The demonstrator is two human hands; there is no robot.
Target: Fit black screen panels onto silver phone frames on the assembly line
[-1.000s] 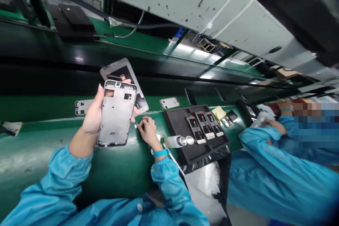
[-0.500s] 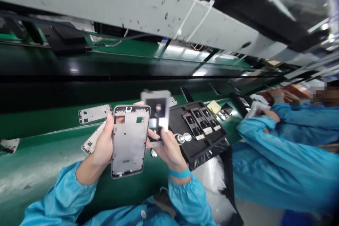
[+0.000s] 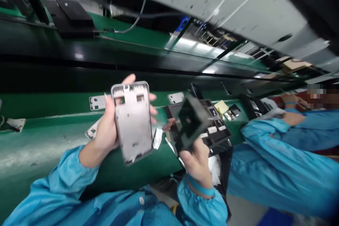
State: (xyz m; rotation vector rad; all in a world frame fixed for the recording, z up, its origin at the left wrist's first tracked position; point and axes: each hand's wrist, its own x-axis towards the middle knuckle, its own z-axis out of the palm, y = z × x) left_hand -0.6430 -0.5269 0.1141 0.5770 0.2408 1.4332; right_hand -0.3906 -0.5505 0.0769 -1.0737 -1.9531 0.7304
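My left hand grips a silver metal phone frame upright above the green belt, thumb on its left edge and fingers behind it. My right hand holds a dark flat phone part, blurred by motion, just right of the frame. Both sleeves are blue. Another silver frame lies on the belt behind my left hand.
A black tray with small parts sits to the right, with a yellow note beyond it. Loose silver frames lie on the far green belt. A co-worker's blue sleeve reaches over the table at right.
My right hand swung the part it holds from beside the frame down to the right, and it now shows dark. The silver frame tilted slightly in my left hand.
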